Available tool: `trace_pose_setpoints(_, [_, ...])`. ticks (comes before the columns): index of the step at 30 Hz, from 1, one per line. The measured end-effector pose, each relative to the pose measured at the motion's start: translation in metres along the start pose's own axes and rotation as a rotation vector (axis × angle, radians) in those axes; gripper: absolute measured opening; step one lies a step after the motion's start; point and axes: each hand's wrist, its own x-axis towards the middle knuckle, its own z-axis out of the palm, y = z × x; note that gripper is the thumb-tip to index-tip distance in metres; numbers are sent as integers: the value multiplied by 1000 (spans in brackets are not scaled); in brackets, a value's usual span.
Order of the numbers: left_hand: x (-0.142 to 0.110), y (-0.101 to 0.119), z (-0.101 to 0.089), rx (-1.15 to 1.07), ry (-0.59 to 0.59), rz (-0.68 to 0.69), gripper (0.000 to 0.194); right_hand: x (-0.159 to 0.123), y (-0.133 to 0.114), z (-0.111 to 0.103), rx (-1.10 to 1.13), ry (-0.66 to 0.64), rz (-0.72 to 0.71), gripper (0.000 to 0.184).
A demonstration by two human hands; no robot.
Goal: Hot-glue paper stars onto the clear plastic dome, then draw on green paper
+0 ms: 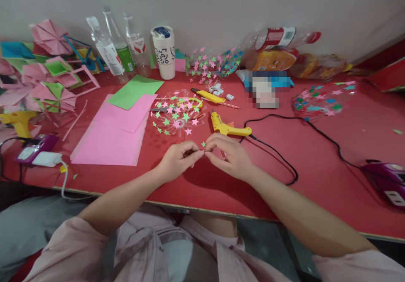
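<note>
Just in front of the table's near edge, my left hand (177, 159) and my right hand (230, 156) meet with thumbs and forefingers pinched together. A small green paper star (203, 144) shows right at the fingertips, against my right forefinger. What the left fingertips pinch is too small to make out. A thin red piece shows under my right hand. Beyond the hands lies a yellow hot glue gun (229, 128), nozzle pointing away to the left. Left of it rests a clear plastic bottle piece (179, 122) covered in pink and green stars.
Pink paper sheets (107, 138) and a green sheet (137, 91) lie left. A yellow utility knife (210, 96), white tumbler (164, 56) and plastic bottles stand or lie behind. The glue gun's black cord (284, 157) loops right toward a purple power strip (384, 183).
</note>
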Motion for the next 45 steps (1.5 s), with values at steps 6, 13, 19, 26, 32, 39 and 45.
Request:
trace_pose_setpoints(6, [-6, 2, -9, 282, 292, 373, 24, 1, 32, -23, -663, -38, 232, 28])
trace_pose_setpoints(13, [-7, -2, -32, 112, 505, 424, 17, -1, 57, -31, -882, -361, 575, 44])
trace_pose_setpoints(19, [-2, 1, -41, -50, 653, 376, 13, -2, 66, -32, -674, -183, 569, 31])
trace_pose_setpoints(26, [3, -3, -40, 146, 625, 297, 14, 0, 34, -29, -392, 363, 238, 11])
trace_pose_setpoints(32, [2, -3, -35, 517, 620, 400, 12, -5, 6, -6, -251, 193, -62, 17])
trace_pose_setpoints(39, [1, 3, -30, 629, 585, 478, 14, -5, 3, -4, -267, 98, -235, 28])
trace_pose_setpoints(45, [1, 2, -29, 554, 585, 443, 14, -6, 5, -2, -239, 97, -229, 29])
